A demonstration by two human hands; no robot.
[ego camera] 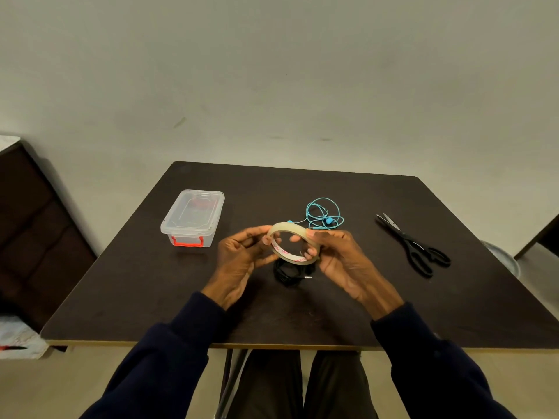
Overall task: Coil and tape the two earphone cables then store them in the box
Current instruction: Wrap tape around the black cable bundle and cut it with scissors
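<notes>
A roll of clear tape (289, 229) is held up above the table's middle. My right hand (338, 261) grips its right side, fingers through the ring. My left hand (242, 258) pinches its left edge with thumb and fingertips. Below the roll, on the table, lies a coiled black earphone cable (287, 272), partly hidden by my hands. A blue earphone cable (323, 214) lies in loose loops just behind the roll. The clear plastic box (193, 217) with a red clasp stands at the left with its lid on.
Black scissors (411, 244) lie on the right of the dark table (151, 282). A wall rises behind the table's far edge. Dark furniture (36, 222) stands at the left, off the table.
</notes>
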